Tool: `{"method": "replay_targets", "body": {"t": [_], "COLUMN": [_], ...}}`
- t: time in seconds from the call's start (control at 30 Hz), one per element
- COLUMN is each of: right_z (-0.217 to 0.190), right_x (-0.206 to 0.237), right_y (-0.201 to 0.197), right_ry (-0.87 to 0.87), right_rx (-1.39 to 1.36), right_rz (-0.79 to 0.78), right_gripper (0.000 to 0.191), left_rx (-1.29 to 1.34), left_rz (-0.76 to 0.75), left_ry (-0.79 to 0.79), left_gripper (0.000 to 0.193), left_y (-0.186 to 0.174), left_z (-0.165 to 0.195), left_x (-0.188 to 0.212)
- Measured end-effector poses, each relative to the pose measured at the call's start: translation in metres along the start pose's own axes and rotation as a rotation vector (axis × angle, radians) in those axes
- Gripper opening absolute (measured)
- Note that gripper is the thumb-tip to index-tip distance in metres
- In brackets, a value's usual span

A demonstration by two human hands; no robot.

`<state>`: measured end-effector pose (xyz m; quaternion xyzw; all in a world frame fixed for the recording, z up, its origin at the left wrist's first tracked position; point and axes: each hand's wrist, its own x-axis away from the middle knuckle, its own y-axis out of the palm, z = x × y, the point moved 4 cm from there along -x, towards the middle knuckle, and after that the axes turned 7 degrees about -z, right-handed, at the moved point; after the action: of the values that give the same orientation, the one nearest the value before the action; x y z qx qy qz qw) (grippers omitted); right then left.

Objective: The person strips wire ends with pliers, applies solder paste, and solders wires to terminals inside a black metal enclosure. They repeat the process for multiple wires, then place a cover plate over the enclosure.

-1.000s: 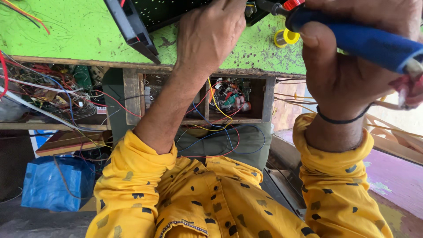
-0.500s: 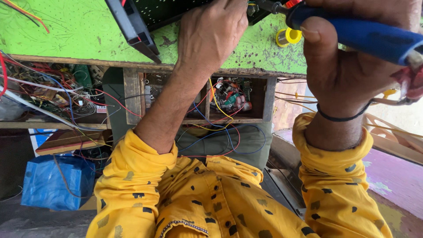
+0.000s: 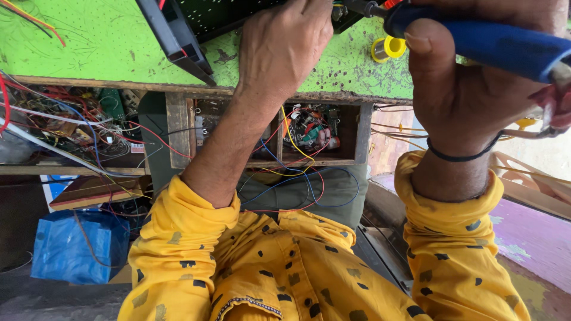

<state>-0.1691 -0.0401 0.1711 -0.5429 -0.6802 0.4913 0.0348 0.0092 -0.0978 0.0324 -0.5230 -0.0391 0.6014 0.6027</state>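
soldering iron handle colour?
Blue. The soldering iron is gripped in the right hand; the head view, the only one, shows it clearly.

Before us we see a green surface (image 3: 89, 41) with a worn wooden edge. Near its far side stands a small yellow spool (image 3: 389, 47). Under it, an open wooden compartment (image 3: 309, 134) holds tangled coloured wires and small parts, and a shelf (image 3: 71, 128) to one side carries more loose wires. Lower down we see a blue plastic bag (image 3: 77, 246).
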Motion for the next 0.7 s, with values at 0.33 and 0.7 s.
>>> {"method": "replay_targets", "body": {"t": [0.33, 0.7], "right_z": [-0.017, -0.016], "right_x": [-0.005, -0.006], "right_y": [-0.006, -0.008], "right_ry": [-0.036, -0.118], "right_rx": [0.005, 0.034], "right_rz": [0.032, 0.057], "right_gripper": [0.021, 0.025], "left_rx": [-0.03, -0.026], "left_rz": [-0.008, -0.018], "left_ry": [-0.004, -0.011], "left_gripper": [0.025, 0.022], "left_y": [0.001, 0.002], "left_z": [0.0, -0.002], "left_x": [0.0, 0.0]}}
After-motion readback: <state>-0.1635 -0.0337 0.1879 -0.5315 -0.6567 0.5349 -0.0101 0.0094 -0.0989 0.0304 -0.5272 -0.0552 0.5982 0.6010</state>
